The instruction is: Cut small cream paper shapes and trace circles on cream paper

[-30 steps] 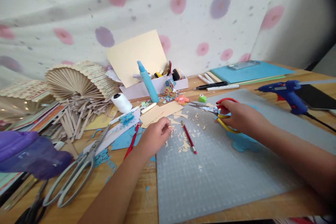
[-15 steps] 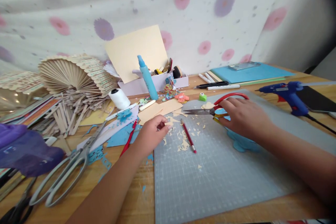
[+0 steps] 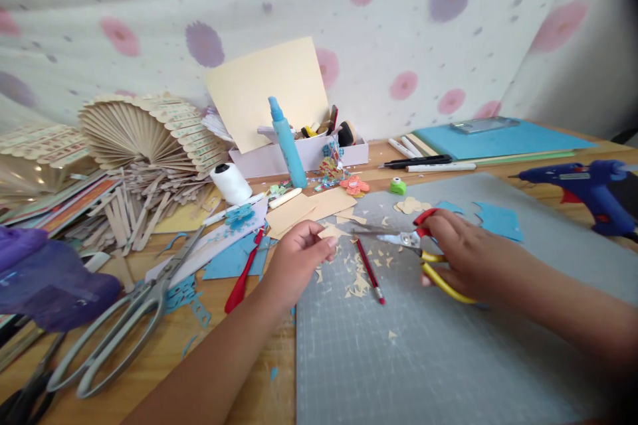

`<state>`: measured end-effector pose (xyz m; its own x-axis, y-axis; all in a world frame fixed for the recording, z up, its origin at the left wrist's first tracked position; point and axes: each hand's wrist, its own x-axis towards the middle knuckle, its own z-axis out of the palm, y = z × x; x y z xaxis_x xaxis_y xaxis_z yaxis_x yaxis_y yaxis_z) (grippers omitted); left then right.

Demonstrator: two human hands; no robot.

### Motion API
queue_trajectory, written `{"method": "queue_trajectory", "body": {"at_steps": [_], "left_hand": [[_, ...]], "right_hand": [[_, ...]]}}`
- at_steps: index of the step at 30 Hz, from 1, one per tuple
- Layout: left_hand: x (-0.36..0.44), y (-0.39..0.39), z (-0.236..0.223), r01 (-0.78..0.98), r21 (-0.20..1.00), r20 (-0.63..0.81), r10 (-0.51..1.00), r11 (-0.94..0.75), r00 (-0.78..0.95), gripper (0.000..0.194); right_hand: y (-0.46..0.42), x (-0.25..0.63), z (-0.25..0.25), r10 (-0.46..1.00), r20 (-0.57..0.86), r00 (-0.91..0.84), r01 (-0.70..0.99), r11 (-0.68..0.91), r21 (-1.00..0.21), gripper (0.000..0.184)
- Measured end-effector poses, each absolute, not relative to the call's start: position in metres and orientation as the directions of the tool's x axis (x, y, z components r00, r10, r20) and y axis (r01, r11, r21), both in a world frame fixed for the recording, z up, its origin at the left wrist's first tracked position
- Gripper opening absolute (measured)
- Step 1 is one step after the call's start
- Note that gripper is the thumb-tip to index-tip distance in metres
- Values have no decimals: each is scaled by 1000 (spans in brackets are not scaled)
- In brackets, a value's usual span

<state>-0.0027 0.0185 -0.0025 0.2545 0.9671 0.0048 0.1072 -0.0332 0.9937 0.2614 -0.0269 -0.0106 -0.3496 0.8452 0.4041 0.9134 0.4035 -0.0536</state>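
Grey mat [image 3: 393,365] fills lower right; scissors [image 3: 411,240], right of centre, splayed, gripped by your right hand [image 3: 456,246]; your left hand [image 3: 302,254], mid-frame, pinches cream paper [image 3: 335,232]. Cutting, it seems; the next snip calls for blades meeting paper.

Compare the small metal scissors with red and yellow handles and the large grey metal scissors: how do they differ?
The small red and yellow scissors have one red handle and one yellow; the large grey metal scissors have two grey ones. The small pair is in the right hand; the grey pair lies unheld. Both have metal blades and two handles.
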Motion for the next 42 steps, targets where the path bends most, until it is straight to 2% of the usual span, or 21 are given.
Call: {"method": "queue_trajectory", "body": {"at_steps": [4,7,9,13,17,27,34,42], "left_hand": [[7,9,-8,-33,999,-31,953,43,301,24],[9,6,-13,-79,994,-43,936,76,350,23],[9,5,-15,-112,989,-49,923,99,382,21],[8,5,-16,-194,971,-43,893,144,447,16],[10,5,-15,-205,969,-29,887,138,460,14],[10,2,-11,-103,987,-62,880,125,471,11],[11,2,-11,-69,985,-102,862,156,497,16],[8,4,-10,8,990,-128,859,143,496,12]], "right_hand": [[-33,246,0,913,193,-360,889,399,-225,37],[-31,244,2,939,136,-315,870,343,-353,36],[-29,244,1,945,115,-307,863,327,-385,33],[-27,245,-3,949,48,-312,860,303,-410,29],[-29,246,-7,948,41,-316,844,300,-444,28],[-30,242,-1,934,33,-356,830,333,-447,19],[-32,239,5,926,-21,-377,807,318,-497,21],[-27,247,6,939,-71,-336,863,276,-424,22]]}}
